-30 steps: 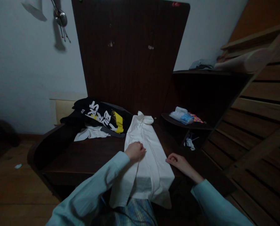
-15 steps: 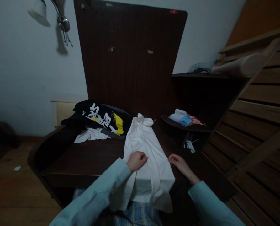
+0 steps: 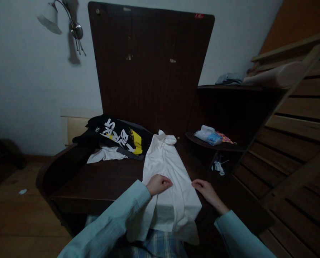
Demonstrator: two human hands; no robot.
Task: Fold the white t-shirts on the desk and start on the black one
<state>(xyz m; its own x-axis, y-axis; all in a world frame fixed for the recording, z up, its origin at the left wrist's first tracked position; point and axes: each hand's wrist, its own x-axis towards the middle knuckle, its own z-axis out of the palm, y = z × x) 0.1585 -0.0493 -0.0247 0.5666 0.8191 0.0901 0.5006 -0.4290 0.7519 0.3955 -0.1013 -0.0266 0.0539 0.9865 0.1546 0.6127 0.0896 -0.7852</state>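
A white shirt lies lengthwise over the dark desk. Its bunched top points away from me, and its lower end hangs over the front edge above my lap. My left hand rests on the middle of the shirt, fingers curled and thumb pressed to them in a pinch on the cloth. At the shirt's right edge, my right hand has thumb and fingertips closed on the fabric. Creases run down the shirt between the two hands.
A black printed garment and a smaller white cloth lie at the desk's back left. To the right, a corner shelf carries a plastic packet. A slatted wooden frame stands on the far right.
My left hand has slid slightly right across the shirt, and the right hand has come slightly left, so they are a little closer. The whole view has shifted slightly.
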